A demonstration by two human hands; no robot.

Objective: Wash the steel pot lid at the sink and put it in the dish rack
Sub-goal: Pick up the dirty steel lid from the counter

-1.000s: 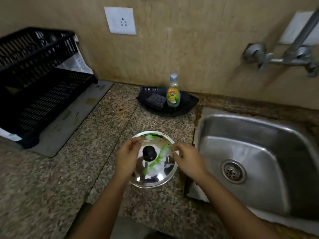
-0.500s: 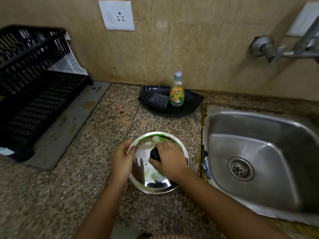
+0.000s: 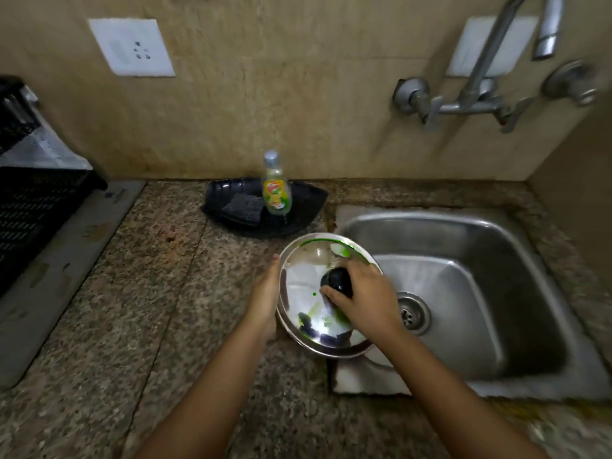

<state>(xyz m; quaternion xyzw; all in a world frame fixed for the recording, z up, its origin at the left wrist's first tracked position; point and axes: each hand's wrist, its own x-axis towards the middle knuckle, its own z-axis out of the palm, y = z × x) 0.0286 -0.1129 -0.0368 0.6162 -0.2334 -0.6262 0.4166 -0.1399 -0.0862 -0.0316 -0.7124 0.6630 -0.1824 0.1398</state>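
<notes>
The lid has come right off the counter's middle since a second ago and now hangs tilted at the sink's left edge. Dish rack (image 3: 36, 207) far left, well apart. My left hand (image 3: 266, 293) lies flat and open against the steel pot lid (image 3: 308, 286), steadying its rim. My right hand (image 3: 362, 298) is clamped round the black knob (image 3: 337, 279). Green smears on the steel look slick; I reckon it could slide and clang into the sink (image 3: 463, 279).
</notes>
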